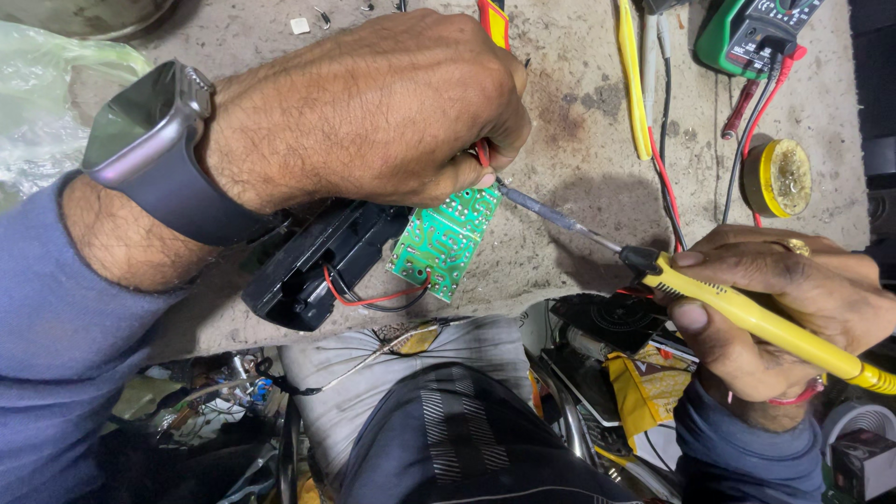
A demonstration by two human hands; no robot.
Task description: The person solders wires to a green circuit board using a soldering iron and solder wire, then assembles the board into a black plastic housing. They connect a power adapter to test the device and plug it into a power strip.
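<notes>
My left hand (373, 107), with a grey watch on its wrist, pinches a thin red wire against the top corner of a small green circuit board (444, 241). The board lies tilted on the workbench, joined by red and black wires to a black plastic casing (317, 271) under my wrist. My right hand (784, 308) grips a yellow-handled soldering iron (747, 313). Its metal tip (509, 191) touches the board's corner right beside my left fingertips.
A worn grey workbench (579, 103) carries a green multimeter (751, 33) with red and black leads, a round yellow tin of flux (779, 177) and a yellow tool (633, 75). A crumpled plastic bag (42, 112) lies at the left. Below the bench edge is clutter of parts and wires.
</notes>
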